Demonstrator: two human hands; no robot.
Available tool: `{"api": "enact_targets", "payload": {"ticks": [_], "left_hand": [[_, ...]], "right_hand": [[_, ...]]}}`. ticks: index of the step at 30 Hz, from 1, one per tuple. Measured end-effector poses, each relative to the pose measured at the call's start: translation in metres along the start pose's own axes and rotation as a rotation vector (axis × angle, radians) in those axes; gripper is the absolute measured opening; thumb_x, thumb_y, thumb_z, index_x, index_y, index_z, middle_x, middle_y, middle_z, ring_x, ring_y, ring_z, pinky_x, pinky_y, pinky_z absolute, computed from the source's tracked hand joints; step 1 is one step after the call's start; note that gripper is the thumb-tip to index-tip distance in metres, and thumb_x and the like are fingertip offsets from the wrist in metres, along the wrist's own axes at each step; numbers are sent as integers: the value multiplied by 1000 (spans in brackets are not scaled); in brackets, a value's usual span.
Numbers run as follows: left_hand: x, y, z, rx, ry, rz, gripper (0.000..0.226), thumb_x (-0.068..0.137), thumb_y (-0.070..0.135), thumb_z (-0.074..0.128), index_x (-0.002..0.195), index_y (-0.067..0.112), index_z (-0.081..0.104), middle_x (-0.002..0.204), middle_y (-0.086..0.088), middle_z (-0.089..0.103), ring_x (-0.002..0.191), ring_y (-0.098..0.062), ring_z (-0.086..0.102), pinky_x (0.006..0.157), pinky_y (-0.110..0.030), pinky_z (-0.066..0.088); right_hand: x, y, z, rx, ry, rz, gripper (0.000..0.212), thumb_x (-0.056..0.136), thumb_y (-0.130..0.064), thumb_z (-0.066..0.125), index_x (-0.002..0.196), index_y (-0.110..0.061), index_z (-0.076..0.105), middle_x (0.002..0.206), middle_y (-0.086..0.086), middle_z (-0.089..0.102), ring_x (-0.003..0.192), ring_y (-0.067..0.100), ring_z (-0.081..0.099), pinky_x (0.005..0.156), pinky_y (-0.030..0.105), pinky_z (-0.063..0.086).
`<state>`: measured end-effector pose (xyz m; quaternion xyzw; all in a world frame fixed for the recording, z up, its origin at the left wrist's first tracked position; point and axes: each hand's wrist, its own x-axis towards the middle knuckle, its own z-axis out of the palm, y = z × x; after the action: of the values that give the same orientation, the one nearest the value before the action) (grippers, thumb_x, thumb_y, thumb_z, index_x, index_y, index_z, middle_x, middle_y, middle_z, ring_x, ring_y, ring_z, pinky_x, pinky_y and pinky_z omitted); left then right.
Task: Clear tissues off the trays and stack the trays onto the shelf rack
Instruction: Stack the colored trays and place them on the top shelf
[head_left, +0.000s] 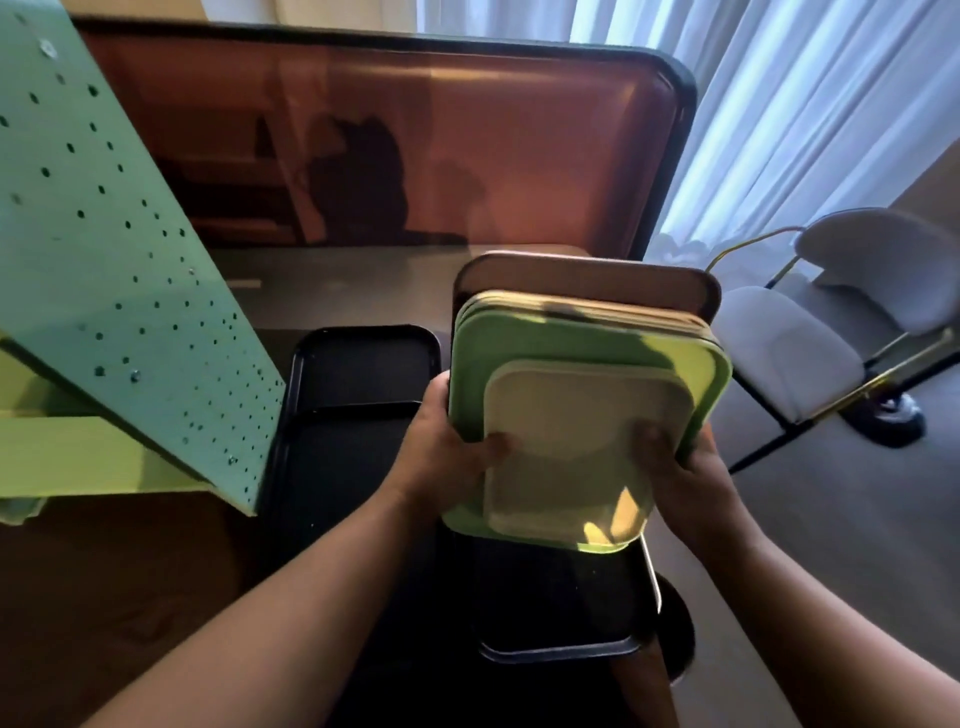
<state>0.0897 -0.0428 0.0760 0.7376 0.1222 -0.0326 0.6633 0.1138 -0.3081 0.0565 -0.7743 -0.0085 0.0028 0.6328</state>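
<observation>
While both hands clamp it from either side, the stack of smooth, round-cornered trays (587, 364) hangs above the desk (337, 291): left hand (452, 457) and right hand (680, 467) pinch its near corners, cream tray (571, 447) uppermost on green tray (561, 343). Black trays (358, 374) lie beneath; a perforated green rack (114, 249) stands at the left edge.

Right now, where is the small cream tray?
In the head view, right of centre, the small cream tray lies on top of the green tray in the stack gripped between the left hand and right hand, above a black tray.
</observation>
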Motion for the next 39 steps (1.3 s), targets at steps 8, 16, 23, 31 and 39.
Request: {"api": "enact_targets", "payload": {"ticks": [8, 16, 23, 31, 39], "left_hand": [[-20, -49, 46, -90, 136, 63, 66, 72, -10, 77, 126, 20, 55, 113, 0, 72, 104, -11, 71, 86, -34, 60], [-17, -48, 54, -9, 75, 83, 78, 70, -11, 77, 112, 53, 60, 106, 8, 74, 100, -11, 71, 82, -29, 60], [-41, -62, 61, -7, 71, 5, 72, 71, -27, 75, 123, 16, 50, 107, 4, 66, 84, 12, 69, 73, -12, 55], [-19, -50, 57, 40, 92, 27, 65, 65, -13, 80, 114, 25, 59, 102, 5, 73, 94, -10, 69, 75, -24, 59], [7, 64, 26, 86, 166, -36, 46, 79, 50, 81, 106, 15, 71, 99, -6, 78, 91, -28, 76, 80, -47, 63]], "right_hand": [[-14, 33, -32, -270, -4, -25, 67, 74, -57, 72, 131, -29, 50, 112, -16, 65, 101, -15, 62, 87, 18, 48], [-21, 56, -53, -382, -13, -49, 89, 67, -73, 75, 130, -11, 62, 114, -2, 69, 97, 0, 62, 86, 4, 44], [-32, 75, -60, -418, -130, -46, 95, 73, -86, 64, 133, -14, 66, 127, -1, 70, 119, 9, 65, 99, 10, 44], [-15, 57, -50, -374, -83, -50, 69, 80, -49, 82, 136, -16, 60, 115, -6, 67, 106, 13, 62, 81, 2, 40], [69, -51, -27, 29, -93, 178, 82, 63, -77, 80, 120, -19, 70, 110, 5, 78, 101, 25, 76, 85, 43, 63]]}}
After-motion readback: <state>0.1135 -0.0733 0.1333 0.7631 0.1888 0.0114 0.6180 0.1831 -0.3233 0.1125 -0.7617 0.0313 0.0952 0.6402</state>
